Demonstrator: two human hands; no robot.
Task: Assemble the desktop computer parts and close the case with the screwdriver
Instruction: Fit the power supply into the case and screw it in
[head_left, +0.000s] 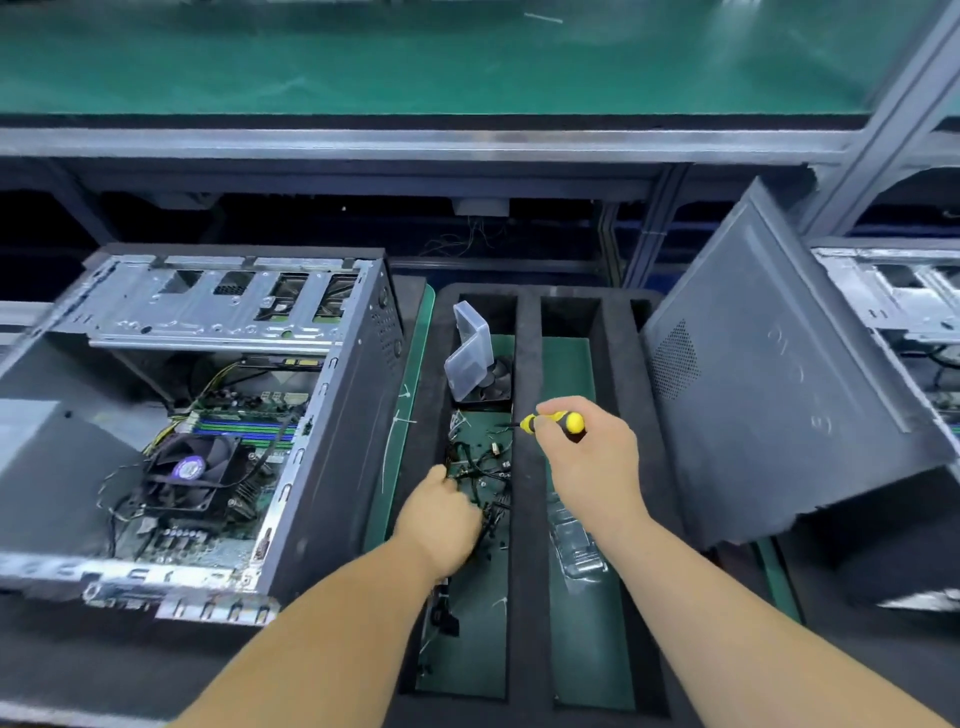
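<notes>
While your right hand grips the screwdriver over the foam tray, your left hand digs into the cables, fingers hidden, grasp unclear; open case sits left.

I cannot read any text, brand or number here. The round purple sticker on the fan in the open case has some print, but it is too blurred for me. The faint marks on the grey side panel are also not legible.
</notes>
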